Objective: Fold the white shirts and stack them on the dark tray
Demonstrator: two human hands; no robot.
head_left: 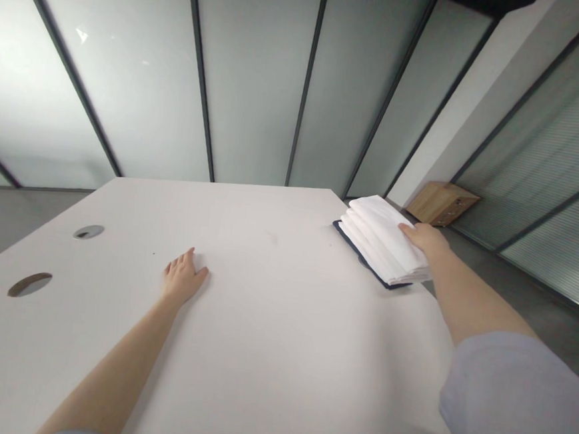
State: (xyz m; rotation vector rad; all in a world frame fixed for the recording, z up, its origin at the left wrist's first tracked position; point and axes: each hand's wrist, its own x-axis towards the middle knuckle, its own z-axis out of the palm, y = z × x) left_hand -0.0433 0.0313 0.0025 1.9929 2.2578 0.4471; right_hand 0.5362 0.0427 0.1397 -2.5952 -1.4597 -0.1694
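Note:
A stack of folded white cloths (380, 241) lies on a dark flat board (361, 255) at the right edge of the white table (281, 323). My right hand (425, 239) rests on the right side of the stack, fingers curled onto the top cloth. My left hand (183, 277) lies flat on the bare tabletop near the middle left, fingers stretched out, holding nothing.
Two round cable holes (29, 284) (88, 231) sit in the table's left part. Frosted glass wall panels with dark frames stand behind the table. A low wooden cabinet (441, 203) stands on the floor at the right.

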